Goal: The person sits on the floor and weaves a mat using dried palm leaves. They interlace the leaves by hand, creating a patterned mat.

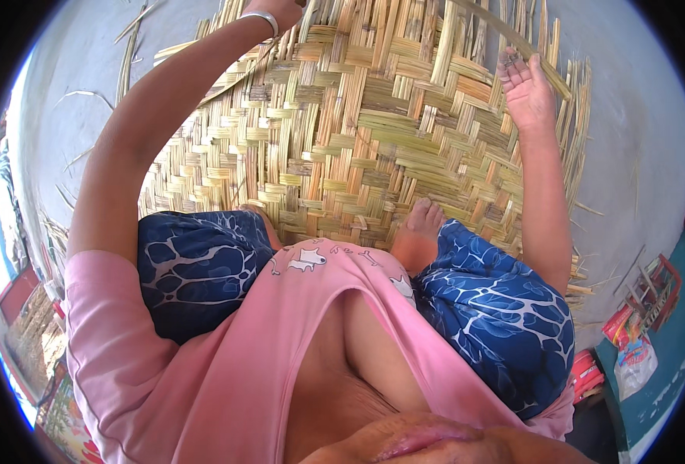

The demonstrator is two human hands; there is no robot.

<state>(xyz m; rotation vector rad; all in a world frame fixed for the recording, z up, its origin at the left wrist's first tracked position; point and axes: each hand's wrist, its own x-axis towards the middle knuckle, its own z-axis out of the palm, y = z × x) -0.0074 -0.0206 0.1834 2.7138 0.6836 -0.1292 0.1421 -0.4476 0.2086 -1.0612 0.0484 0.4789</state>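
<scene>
A large woven bamboo mat (358, 124) of flat yellow-green strips lies on the grey floor in front of me. My left hand (280, 11) reaches to the mat's far edge at the top, a metal bangle on its wrist; its fingers are mostly cut off by the frame. Over the mat's right side, my right hand (524, 85) has its fingers closed on a long loose bamboo strip (512, 39) that runs diagonally across the mat's upper right. My bare foot (418, 232) rests on the mat's near edge.
Loose bamboo slivers (129, 46) lie scattered on the grey floor (636, 139) around the mat. Colourful packets and a red rack (644, 301) sit at the right edge. My knees in blue patterned cloth (497, 317) flank the mat's near side.
</scene>
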